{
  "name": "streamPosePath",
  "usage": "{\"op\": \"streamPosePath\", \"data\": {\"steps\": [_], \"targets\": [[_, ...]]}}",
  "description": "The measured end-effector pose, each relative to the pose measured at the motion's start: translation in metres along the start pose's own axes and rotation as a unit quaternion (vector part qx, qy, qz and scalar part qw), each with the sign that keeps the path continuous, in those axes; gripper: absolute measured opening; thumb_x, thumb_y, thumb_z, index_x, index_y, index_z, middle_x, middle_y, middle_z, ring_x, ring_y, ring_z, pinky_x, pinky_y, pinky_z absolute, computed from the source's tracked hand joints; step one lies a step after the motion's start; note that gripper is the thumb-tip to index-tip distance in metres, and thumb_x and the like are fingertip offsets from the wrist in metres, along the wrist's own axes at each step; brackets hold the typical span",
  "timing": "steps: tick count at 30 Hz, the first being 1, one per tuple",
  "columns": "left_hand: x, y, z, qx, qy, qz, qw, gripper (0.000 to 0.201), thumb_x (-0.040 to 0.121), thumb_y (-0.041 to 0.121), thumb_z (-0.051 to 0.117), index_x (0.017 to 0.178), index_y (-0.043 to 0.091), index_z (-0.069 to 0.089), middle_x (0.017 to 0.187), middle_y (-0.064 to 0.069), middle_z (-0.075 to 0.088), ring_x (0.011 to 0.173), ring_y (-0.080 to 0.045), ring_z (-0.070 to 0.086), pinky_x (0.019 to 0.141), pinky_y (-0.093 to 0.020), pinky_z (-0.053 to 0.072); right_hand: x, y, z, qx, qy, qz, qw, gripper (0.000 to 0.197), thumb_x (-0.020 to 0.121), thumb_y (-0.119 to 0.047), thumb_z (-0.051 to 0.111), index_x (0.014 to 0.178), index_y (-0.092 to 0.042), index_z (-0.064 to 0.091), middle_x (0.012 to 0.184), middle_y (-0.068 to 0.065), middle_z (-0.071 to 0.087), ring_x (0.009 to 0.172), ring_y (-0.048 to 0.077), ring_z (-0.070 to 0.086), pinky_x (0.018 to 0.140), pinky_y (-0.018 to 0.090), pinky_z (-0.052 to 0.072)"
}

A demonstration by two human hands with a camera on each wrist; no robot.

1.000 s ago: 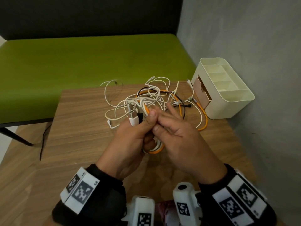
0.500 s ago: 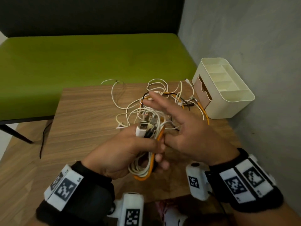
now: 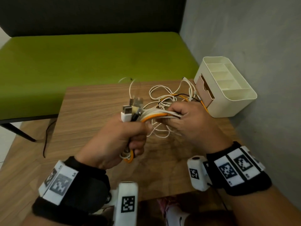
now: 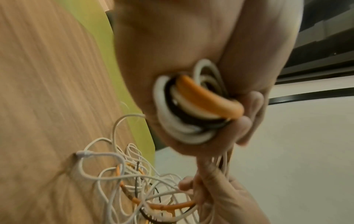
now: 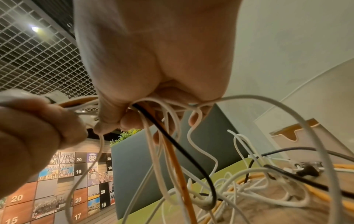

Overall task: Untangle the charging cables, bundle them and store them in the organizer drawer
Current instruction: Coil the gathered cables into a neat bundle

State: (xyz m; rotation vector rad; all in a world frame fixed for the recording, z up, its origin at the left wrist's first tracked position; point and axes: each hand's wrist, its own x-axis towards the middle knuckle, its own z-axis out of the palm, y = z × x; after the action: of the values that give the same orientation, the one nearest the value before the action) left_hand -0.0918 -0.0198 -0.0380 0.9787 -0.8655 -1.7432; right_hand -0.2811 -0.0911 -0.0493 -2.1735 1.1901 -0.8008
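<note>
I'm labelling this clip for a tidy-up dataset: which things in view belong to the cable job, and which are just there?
Part of the job:
- cables, tangled on the table
- left hand gripping the plug ends
- right hand gripping the strands
- organizer, its drawer slightly open

Just there:
- green bench
- grey wall

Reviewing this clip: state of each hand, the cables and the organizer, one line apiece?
Left hand: grips folded cable loops, plugs sticking up.
Right hand: grips the gathered strands.
Cables: rest still tangled on the table.
Organizer: upright, compartments empty.
Drawer: slightly open.
</note>
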Motion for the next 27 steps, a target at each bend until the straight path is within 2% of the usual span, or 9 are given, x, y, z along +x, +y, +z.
{"op": "streamPosePath", "data": {"steps": [3, 5, 7, 10, 13, 15, 18, 22, 27], "targets": [[0.006, -0.002, -0.001, -0.062, 0.079, 0.088, 0.991, 0.024, 0.081, 0.008, 0.066, 0.064, 0.017, 0.051, 0.050, 0.005, 0.026, 0.038, -0.007, 0.032, 0.043, -0.021, 0.036, -0.005, -0.008, 0.001, 0.092, -0.024, 0.024, 0.995, 0.018, 0.089, -0.043, 0.068, 0.094, -0.026, 0.069, 0.076, 0.001, 0.068, 0.069, 0.014, 0.062, 0.066, 0.040, 0.049], [0.010, -0.001, -0.001, -0.084, 0.116, 0.130, 0.981, 0.022, 0.084, 0.012, 0.061, 0.068, 0.015, 0.047, 0.051, 0.004, 0.027, 0.041, -0.008, 0.034, 0.045, -0.023, 0.039, -0.010, -0.014, 0.006, 0.133, -0.016, 0.023, 0.991, 0.024, 0.094, -0.041, 0.059, 0.115, -0.030, 0.065, 0.091, -0.003, 0.070, 0.082, 0.012, 0.065, 0.076, 0.040, 0.052], [0.013, -0.002, 0.002, -0.092, 0.132, 0.154, 0.975, 0.019, 0.085, 0.016, 0.059, 0.071, 0.013, 0.046, 0.052, 0.004, 0.030, 0.043, -0.009, 0.037, 0.047, -0.024, 0.041, -0.013, -0.017, 0.012, 0.139, 0.003, 0.023, 0.990, 0.029, 0.097, -0.038, 0.053, 0.125, -0.034, 0.062, 0.086, 0.000, 0.068, 0.076, 0.013, 0.062, 0.073, 0.041, 0.050], [0.015, -0.007, 0.007, -0.096, 0.131, 0.157, 0.974, 0.013, 0.088, 0.020, 0.058, 0.080, 0.012, 0.052, 0.054, 0.003, 0.036, 0.046, -0.009, 0.042, 0.051, -0.026, 0.043, -0.013, -0.022, 0.019, 0.150, 0.022, 0.049, 0.987, 0.030, 0.098, -0.040, 0.048, 0.124, -0.036, 0.062, 0.076, 0.004, 0.063, 0.067, 0.017, 0.057, 0.067, 0.043, 0.048], [0.017, -0.013, 0.011, -0.074, 0.136, 0.144, 0.978, 0.014, 0.088, 0.027, 0.065, 0.078, 0.017, 0.064, 0.061, -0.002, 0.049, 0.047, -0.010, 0.047, 0.056, -0.030, 0.037, -0.014, -0.030, 0.020, 0.196, 0.015, 0.077, 0.977, 0.023, 0.096, -0.047, 0.041, 0.098, -0.047, 0.064, 0.071, 0.012, 0.054, 0.062, 0.016, 0.049, 0.062, 0.043, 0.044], [0.018, -0.016, 0.014, -0.038, 0.146, 0.136, 0.979, 0.013, 0.081, 0.032, 0.065, 0.076, 0.022, 0.072, 0.069, -0.006, 0.059, 0.046, -0.011, 0.048, 0.059, -0.031, 0.036, -0.015, -0.034, 0.018, 0.236, 0.009, 0.090, 0.967, 0.038, 0.099, -0.048, 0.033, 0.082, -0.029, 0.063, 0.073, 0.017, 0.049, 0.062, 0.017, 0.046, 0.061, 0.038, 0.040], [0.018, -0.018, 0.020, 0.009, 0.138, 0.148, 0.979, 0.020, 0.082, 0.034, 0.062, 0.084, 0.020, 0.076, 0.076, -0.006, 0.067, 0.050, -0.010, 0.049, 0.058, -0.030, 0.038, -0.013, -0.033, 0.013, 0.238, 0.016, 0.077, 0.968, 0.045, 0.103, -0.038, 0.032, 0.093, -0.010, 0.066, 0.074, 0.013, 0.052, 0.066, 0.019, 0.051, 0.067, 0.031, 0.045], [0.017, -0.020, 0.021, 0.007, 0.131, 0.162, 0.978, 0.028, 0.086, 0.031, 0.060, 0.096, 0.006, 0.067, 0.070, -0.004, 0.061, 0.052, -0.011, 0.050, 0.054, -0.028, 0.040, -0.014, -0.031, 0.018, 0.198, 0.003, 0.086, 0.977, 0.036, 0.099, -0.044, 0.038, 0.103, -0.028, 0.071, 0.077, -0.002, 0.066, 0.078, 0.016, 0.064, 0.081, 0.047, 0.052], [0.017, -0.019, 0.022, -0.014, 0.130, 0.166, 0.977, 0.020, 0.084, 0.027, 0.063, 0.089, 0.007, 0.065, 0.067, -0.001, 0.061, 0.056, -0.009, 0.055, 0.052, -0.023, 0.048, -0.018, -0.037, 0.018, 0.195, 0.017, 0.059, 0.979, 0.030, 0.103, -0.024, 0.050, 0.129, -0.032, 0.064, 0.111, -0.019, 0.072, 0.106, -0.006, 0.063, 0.094, 0.019, 0.049]]}}
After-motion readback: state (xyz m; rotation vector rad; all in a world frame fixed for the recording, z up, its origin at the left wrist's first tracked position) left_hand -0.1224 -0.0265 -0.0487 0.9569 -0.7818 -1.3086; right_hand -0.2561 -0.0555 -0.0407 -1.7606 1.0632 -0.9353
